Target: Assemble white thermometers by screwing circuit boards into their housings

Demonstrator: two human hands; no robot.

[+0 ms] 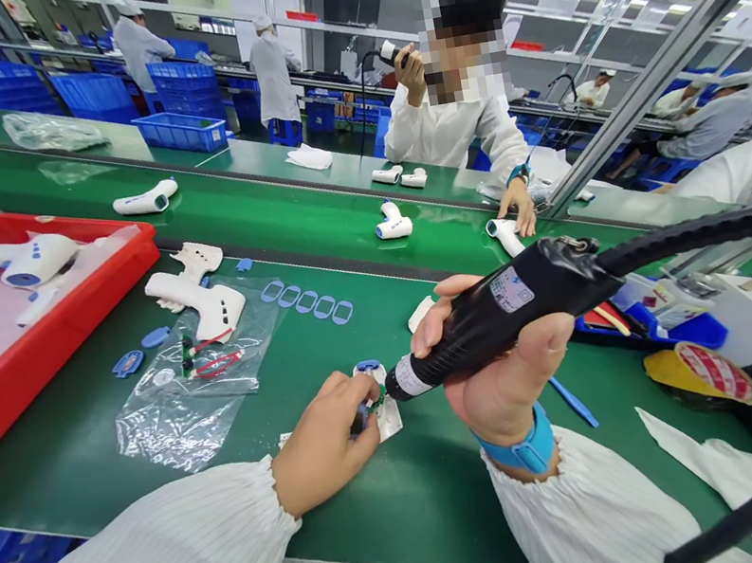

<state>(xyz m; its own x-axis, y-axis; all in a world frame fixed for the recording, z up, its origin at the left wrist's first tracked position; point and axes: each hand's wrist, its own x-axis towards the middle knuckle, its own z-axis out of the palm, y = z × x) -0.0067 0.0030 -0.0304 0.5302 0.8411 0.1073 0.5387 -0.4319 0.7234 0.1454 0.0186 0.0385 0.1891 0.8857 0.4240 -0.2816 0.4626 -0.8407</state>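
My right hand (500, 376) is wrapped round a black electric screwdriver (503, 308) with a cable running off to the right. Its tip points left, at a small green circuit board (379, 398) in a white plastic housing (391, 420). From the other side my left hand (330, 438) pinches this assembly against the green table; its fingers hide part of it. Farther left lie white thermometer-shaped shells (202, 301) and a clear plastic bag (174, 411), with a small board and red wires (215, 354) on it. Several blue oval frames (307, 302) form a row behind my left hand.
A red tray (50, 360) with a white handheld device (30, 258) stands at the left. Behind the table runs a green conveyor (280, 225) carrying more devices. Across it, a co-worker (456, 114) touches one device. At the right are a blue bin (694, 332) and a yellow tape roll (701, 373).
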